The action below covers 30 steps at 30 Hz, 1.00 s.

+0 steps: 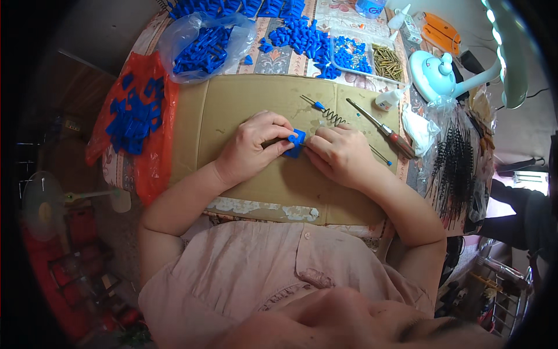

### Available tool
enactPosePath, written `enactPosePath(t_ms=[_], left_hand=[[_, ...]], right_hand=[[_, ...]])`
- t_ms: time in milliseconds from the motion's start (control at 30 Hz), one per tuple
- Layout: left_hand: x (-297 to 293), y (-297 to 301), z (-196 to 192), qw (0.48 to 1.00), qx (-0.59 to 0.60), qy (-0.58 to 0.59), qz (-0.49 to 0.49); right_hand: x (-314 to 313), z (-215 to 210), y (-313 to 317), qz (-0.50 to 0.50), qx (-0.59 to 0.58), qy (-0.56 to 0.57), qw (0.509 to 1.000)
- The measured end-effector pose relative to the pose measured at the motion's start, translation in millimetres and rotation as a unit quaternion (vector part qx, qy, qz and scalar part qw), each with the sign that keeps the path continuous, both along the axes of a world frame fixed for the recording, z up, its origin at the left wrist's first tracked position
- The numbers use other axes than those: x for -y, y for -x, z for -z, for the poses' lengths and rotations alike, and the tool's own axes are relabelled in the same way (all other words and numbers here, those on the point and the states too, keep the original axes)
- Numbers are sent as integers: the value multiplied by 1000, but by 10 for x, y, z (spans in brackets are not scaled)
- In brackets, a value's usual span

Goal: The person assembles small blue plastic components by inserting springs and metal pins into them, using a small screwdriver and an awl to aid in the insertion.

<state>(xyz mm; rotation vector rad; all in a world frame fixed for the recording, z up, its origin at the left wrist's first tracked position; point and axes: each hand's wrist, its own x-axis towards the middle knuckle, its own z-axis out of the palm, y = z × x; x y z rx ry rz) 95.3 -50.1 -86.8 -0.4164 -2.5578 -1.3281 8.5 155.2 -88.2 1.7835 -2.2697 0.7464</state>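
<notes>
My left hand (pixel 256 141) pinches a small blue plastic part (pixel 295 143) between thumb and fingers, above the cardboard sheet (pixel 232 96). Close against the part's right side, my right hand (pixel 339 152) has its fingers pressed together; what they hold is hidden. Just beyond the right hand lies a dark coil spring (pixel 332 116), its near end covered by the fingers. A blue cone-shaped tip (pixel 318 105) on a thin rod sits by the spring. Right of that hand are a thin rod with a blue end (pixel 381 155) and a screwdriver (pixel 381 126) with a red handle.
Blue parts fill a red bag (pixel 154 174) at left and a clear bag (pixel 168 38) at the back. A clear tray (pixel 372 74) holds blue pieces and brass-coloured screws. A small white bottle (pixel 386 100), a light-blue lamp (pixel 433 75) and bagged black springs (pixel 453 166) stand right.
</notes>
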Motion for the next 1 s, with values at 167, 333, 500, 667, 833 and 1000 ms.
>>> enactPosePath(t_ms=[167, 333, 500, 667, 833, 1000], left_hand=[[-11, 18, -8, 1000, -24, 5, -1], [-12, 13, 15, 1000, -19, -5, -4], [-10, 19, 34, 999, -37, 4, 3], [8, 31, 2, 1000, -20, -6, 17], [5, 25, 11, 1000, -14, -19, 18], [15, 14, 17, 1000, -6, -3, 24]], right_hand=[[-1, 5, -5, 3, 4, -14, 1000], [7, -10, -13, 4, -3, -6, 1000], [3, -13, -22, 3, 6, -10, 1000], [-2, -33, -36, 9, 5, -16, 1000], [13, -55, -50, 4, 3, -25, 1000], [6, -55, -38, -4, 4, -24, 1000]])
